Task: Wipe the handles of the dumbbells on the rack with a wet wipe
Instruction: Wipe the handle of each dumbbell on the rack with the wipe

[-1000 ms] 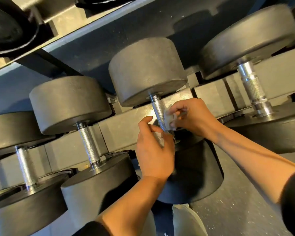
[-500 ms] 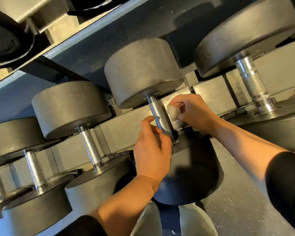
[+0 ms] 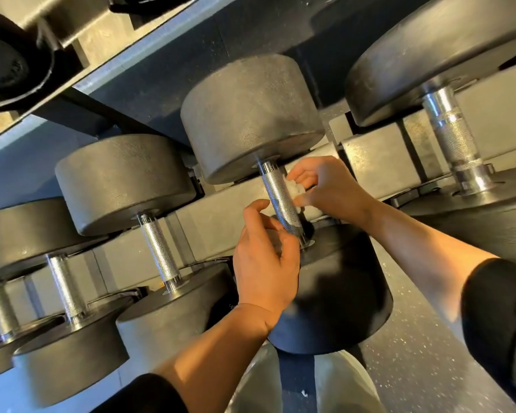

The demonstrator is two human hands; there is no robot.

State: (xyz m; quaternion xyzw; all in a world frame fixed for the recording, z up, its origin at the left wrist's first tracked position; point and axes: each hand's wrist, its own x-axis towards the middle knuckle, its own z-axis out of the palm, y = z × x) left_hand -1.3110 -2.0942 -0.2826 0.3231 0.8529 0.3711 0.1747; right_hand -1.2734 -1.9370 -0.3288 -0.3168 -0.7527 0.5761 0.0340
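**Wipe pinched against the middle dumbbell's handle**

The right hand [image 3: 331,189] is the working grip: its thumb and fingers are narrowed onto a crumpled white wet wipe [image 3: 295,189], holding it against the far side of the knurled handle [image 3: 280,201] of the middle dumbbell [image 3: 251,117]. The pinch probably keeps the damp cloth bunched so that it presses into the knurling rather than sliding off.

Just on the near side of that handle, the left hand [image 3: 265,263] curls loosely toward the bar's lower end. Whether it touches the bar or holds a corner of the wipe cannot be told; it looks placed to take the cloth round the bar.

Further out to either side of the grip, other dumbbells lie on the rack [image 3: 227,213], handles exposed between the heads and easy to reach.
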